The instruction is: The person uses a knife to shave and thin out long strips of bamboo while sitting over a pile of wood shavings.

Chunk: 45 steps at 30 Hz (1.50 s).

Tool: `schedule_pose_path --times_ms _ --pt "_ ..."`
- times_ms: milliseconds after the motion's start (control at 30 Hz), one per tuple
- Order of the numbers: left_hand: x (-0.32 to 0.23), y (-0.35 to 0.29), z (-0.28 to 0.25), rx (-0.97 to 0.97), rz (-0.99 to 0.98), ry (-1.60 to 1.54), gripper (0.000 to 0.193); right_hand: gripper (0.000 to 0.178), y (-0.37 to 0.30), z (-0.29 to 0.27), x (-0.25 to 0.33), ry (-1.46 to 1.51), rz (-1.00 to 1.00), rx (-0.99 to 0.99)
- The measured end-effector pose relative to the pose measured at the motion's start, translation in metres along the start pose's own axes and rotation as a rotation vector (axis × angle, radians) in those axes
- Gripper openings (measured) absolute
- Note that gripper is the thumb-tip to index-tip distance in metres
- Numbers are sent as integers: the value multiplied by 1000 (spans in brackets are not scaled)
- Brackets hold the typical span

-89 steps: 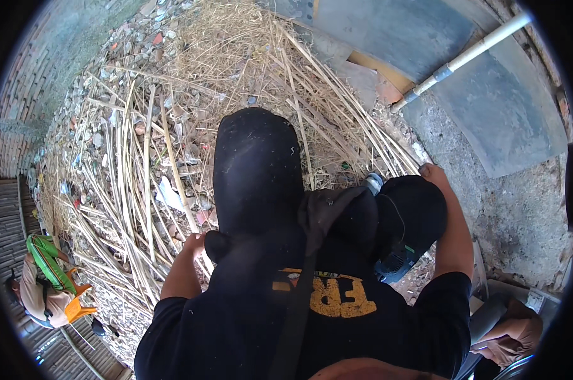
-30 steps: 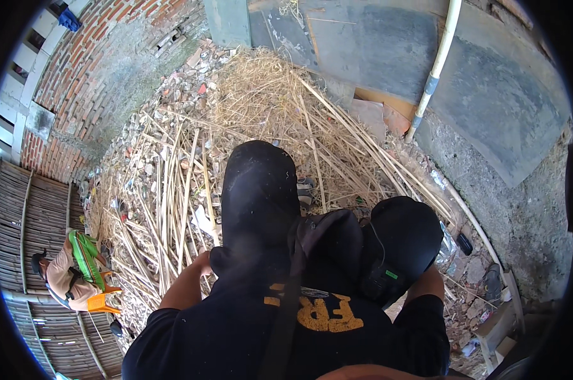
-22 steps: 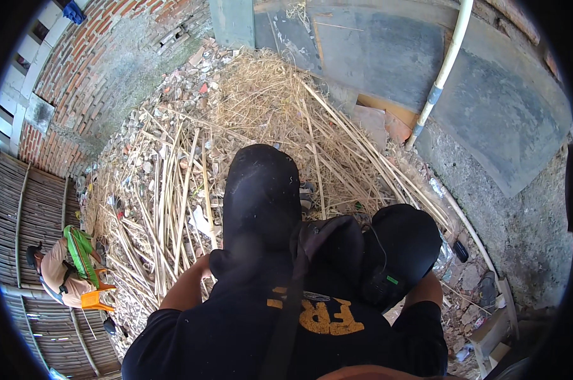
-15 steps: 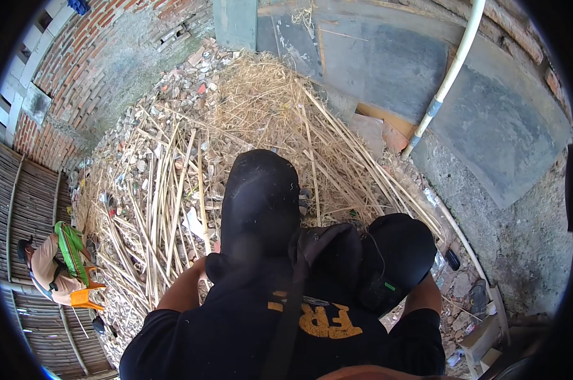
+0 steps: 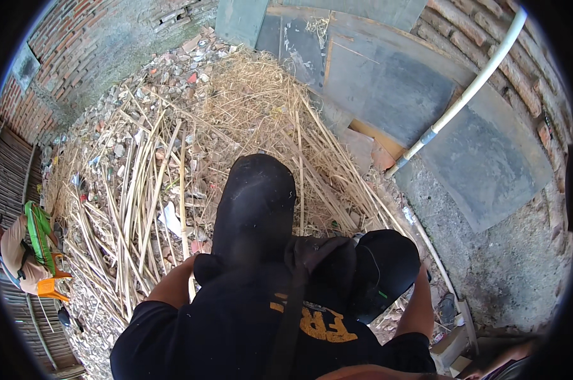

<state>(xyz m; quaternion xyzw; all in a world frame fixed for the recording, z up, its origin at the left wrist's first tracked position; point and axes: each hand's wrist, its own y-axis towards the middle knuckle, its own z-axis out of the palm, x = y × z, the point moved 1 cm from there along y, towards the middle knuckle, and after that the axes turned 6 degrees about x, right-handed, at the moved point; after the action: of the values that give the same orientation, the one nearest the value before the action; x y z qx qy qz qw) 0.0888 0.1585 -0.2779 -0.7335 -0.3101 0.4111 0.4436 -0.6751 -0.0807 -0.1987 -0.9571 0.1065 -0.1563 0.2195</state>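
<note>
I sit with my dark-clad knees raised. My left forearm (image 5: 172, 285) reaches down past the left knee (image 5: 255, 199), and the hand is hidden behind that leg. Beside the left wrist runs a long bamboo strip (image 5: 183, 190), but I cannot tell whether the hand touches it. On the other side, my right forearm (image 5: 418, 305) extends forward along the right knee (image 5: 391, 266); its hand is mostly covered by the leg, fingers unseen. A small black object (image 5: 430, 277) shows partly on the ground beside the right wrist.
Split bamboo strips (image 5: 131, 215) lie over rubble on the left, with a heap of dry straw (image 5: 255, 95) ahead. A white pipe (image 5: 464, 95) leans by grey panels (image 5: 388, 76). At far left a person (image 5: 20, 247) sits on an orange chair (image 5: 53, 288).
The view has turned, so the surroundings sit further left and the other person is nearer the rim. My right forearm now reaches further forward beside the knee. The left arm stays behind the left leg.
</note>
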Motion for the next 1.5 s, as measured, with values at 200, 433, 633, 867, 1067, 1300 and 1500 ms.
schedule_pose_path --times_ms 200,433,633,867,1067,1300,1500 --pt "38 42 -26 -157 80 -47 60 31 -41 -93 48 -177 21 -83" --pt "6 56 -48 -430 260 -379 45 44 -83 -185 91 -336 7 -221" --pt "-70 14 -97 -741 527 -363 30 38 -130 -248 142 -440 30 -335" --pt "-202 -35 -142 -744 954 -453 20 27 -181 -307 177 -568 39 -451" --pt "-304 -88 -145 -738 1136 -289 18 28 -208 -340 192 -542 27 -492" --pt "-371 -139 -118 -668 1244 -101 19 22 -249 -357 181 -460 -109 -580" --pt "-412 -196 -89 -987 1637 278 35 23 -263 -348 187 -284 -98 -558"
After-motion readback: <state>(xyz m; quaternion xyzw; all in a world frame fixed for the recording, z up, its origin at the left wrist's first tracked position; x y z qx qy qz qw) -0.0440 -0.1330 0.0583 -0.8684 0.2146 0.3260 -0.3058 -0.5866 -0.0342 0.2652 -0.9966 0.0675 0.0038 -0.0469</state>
